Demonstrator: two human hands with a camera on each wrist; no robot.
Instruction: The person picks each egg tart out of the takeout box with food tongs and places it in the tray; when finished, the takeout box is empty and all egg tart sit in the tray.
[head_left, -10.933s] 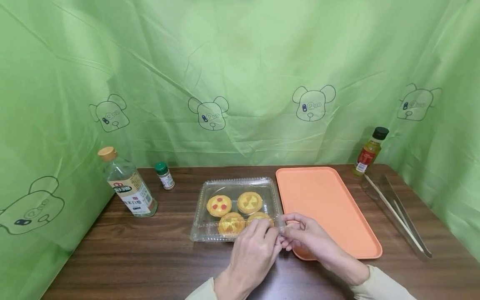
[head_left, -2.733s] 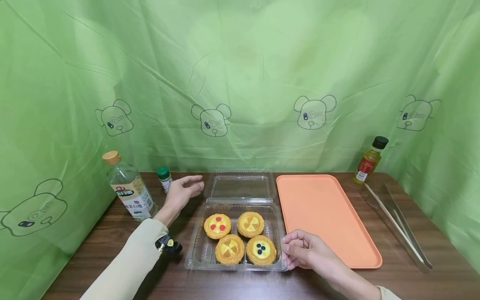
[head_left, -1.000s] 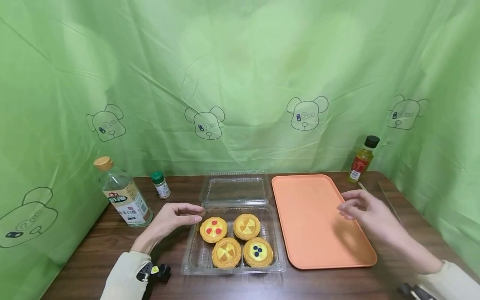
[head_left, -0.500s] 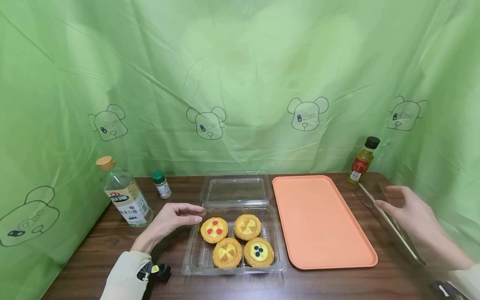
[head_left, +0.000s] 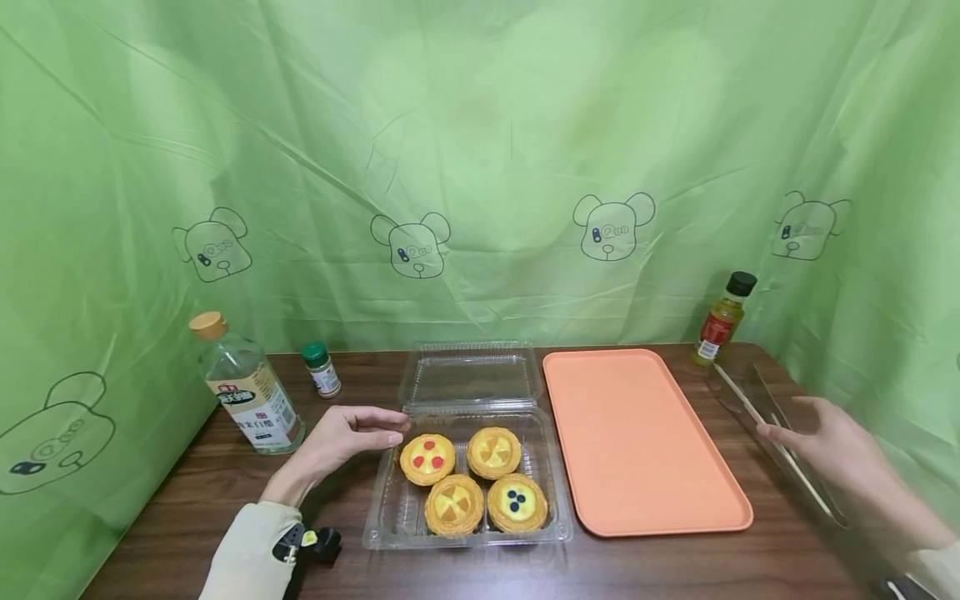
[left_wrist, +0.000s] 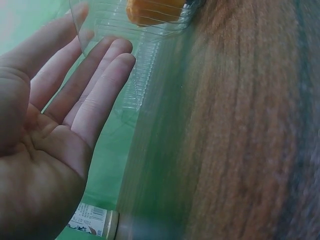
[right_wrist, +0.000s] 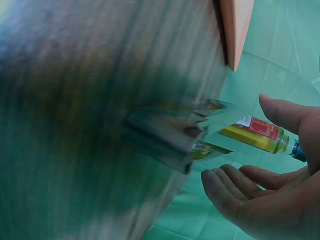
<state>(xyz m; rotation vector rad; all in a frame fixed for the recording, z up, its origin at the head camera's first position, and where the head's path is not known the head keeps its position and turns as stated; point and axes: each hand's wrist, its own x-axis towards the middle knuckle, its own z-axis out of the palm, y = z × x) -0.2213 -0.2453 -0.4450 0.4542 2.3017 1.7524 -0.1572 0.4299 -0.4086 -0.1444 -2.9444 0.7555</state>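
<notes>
My left hand (head_left: 348, 433) is at the left side of a clear plastic clamshell container (head_left: 468, 542), fingertips by the rear corner near the hinge. Its fingers look straight in the left wrist view, beside the clear wall. Several egg tarts sit inside, one with red dots (head_left: 427, 460), one with dark berries (head_left: 517, 503). The container's lid (head_left: 472, 375) is folded back. On the right, my right hand (head_left: 836, 437) hovers over metal tongs (head_left: 798, 471). In the right wrist view, thumb and fingers are spread apart near the tongs' end (right_wrist: 160, 137), holding nothing.
An orange tray (head_left: 645, 450) lies between the container and the tongs. A small oil bottle (head_left: 720, 325) with a black cap stands behind the tongs. At left are a tall labelled bottle (head_left: 255, 400) and a green-capped shaker (head_left: 322, 371). A green curtain (head_left: 510, 167) surrounds the table.
Earlier the container was closed under both hands; now its lid lies back. My right hand left the container, crossed the tray and reached the tongs. My left hand has stayed by the container lately.
</notes>
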